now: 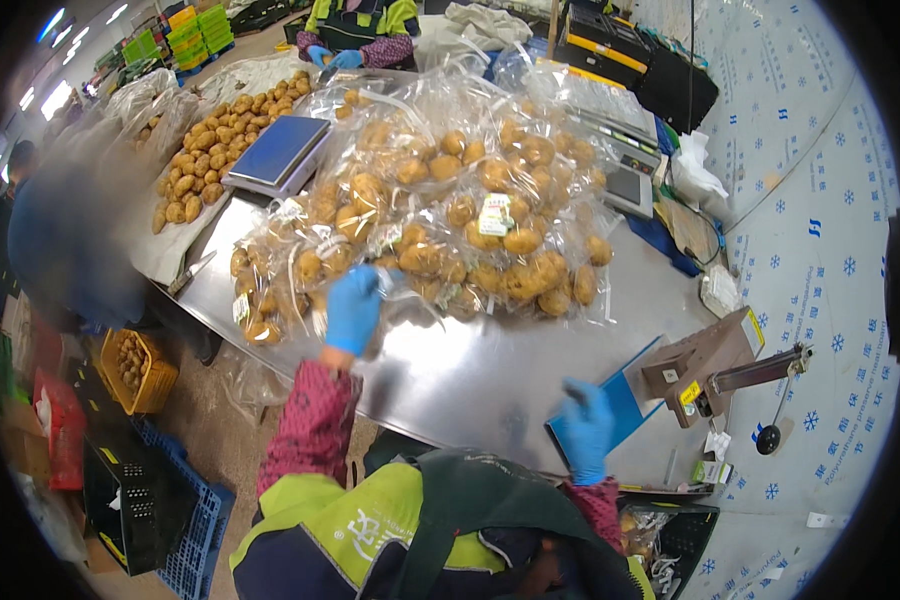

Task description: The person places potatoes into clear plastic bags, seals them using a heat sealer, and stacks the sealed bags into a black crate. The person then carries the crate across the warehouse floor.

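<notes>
Across the steel worktop [450, 380], seen from my head, clear bags of potatoes [525, 280] lie heaped beyond my hands, the heap stretching sideways with its longer run from left to right. My left hand [352, 310] is at the near edge of the heap, its fingers drawn narrow on a bit of clear film [402, 288]; which bag that film belongs to I cannot tell. From those fingers most of the heap lies ahead and to the right, and my left hand is plainly the nearer one.

My right hand [586, 430] sits well apart from the bags, over the blue plate [622, 400] of a brown-grey benchtop machine [695, 368]. Its fingers are blurred, with something dark at the tips, so I cannot tell whether they hold anything. To its right a black ball knob [768, 440] hangs on a rod. Past the heap's left side stand a blue-topped scale [282, 150] and loose potatoes [210, 150].
</notes>
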The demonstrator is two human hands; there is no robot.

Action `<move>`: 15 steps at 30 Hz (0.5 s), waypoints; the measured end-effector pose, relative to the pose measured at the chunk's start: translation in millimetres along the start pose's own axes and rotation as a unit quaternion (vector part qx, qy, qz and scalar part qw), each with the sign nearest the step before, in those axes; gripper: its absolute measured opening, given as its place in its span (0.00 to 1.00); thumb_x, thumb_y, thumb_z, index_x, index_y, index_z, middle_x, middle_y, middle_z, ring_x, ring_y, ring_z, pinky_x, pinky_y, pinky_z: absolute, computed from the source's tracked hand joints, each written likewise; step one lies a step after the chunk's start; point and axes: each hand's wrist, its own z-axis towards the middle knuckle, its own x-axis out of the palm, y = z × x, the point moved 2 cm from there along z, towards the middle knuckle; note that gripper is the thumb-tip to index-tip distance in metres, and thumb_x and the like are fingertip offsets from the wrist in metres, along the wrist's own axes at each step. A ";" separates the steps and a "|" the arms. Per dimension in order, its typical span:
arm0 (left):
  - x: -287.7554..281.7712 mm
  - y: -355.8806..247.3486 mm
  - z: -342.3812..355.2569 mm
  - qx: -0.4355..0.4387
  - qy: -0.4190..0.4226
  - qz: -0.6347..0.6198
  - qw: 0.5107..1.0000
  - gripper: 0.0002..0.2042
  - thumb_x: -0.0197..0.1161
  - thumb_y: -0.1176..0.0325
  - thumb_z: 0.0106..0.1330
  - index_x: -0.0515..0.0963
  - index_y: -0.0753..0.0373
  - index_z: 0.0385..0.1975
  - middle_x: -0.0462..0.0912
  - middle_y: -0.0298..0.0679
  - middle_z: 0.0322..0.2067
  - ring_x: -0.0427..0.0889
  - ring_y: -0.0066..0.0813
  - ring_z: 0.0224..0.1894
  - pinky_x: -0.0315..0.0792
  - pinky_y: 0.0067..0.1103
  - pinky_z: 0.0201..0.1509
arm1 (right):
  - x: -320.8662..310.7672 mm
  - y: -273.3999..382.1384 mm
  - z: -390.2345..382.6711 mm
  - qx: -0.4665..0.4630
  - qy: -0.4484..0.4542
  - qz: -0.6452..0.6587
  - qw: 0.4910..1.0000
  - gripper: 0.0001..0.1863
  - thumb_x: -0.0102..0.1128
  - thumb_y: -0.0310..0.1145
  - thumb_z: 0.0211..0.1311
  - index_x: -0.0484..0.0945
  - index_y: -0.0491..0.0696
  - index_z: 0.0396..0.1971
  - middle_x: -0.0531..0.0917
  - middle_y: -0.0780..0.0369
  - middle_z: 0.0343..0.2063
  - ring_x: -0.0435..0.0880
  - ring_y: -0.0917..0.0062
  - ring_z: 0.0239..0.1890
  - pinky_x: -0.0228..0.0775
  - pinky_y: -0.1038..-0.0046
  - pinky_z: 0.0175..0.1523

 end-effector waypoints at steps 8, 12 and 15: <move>7.6 -78.4 -71.3 0.156 0.183 -0.047 0.969 0.05 0.62 0.64 0.58 0.81 0.55 0.31 0.79 0.34 0.25 0.77 0.37 0.32 0.69 0.30 0.39 | 165.0 17.4 11.6 0.039 0.215 0.160 0.963 0.28 0.70 0.32 0.50 0.72 0.42 0.52 0.80 0.57 0.42 0.78 0.73 0.45 0.70 0.71 0.51; 32.0 -65.2 -80.1 0.182 0.272 -0.005 0.945 0.22 0.67 0.51 0.52 0.76 0.55 0.45 0.75 0.38 0.50 0.68 0.44 0.57 0.52 0.44 0.64 | 138.0 23.1 8.0 0.187 0.182 0.195 0.945 0.15 0.64 0.31 0.57 0.77 0.41 0.42 0.81 0.62 0.32 0.79 0.81 0.33 0.71 0.78 0.39; 80.7 -47.1 -114.7 0.153 0.341 -0.051 0.926 0.45 0.74 0.48 0.42 0.60 0.59 0.60 0.66 0.39 0.62 0.61 0.47 0.64 0.42 0.48 0.70 | 114.9 34.0 9.4 0.199 0.106 0.283 0.932 0.14 0.62 0.30 0.56 0.77 0.40 0.42 0.81 0.63 0.32 0.77 0.84 0.30 0.69 0.81 0.36</move>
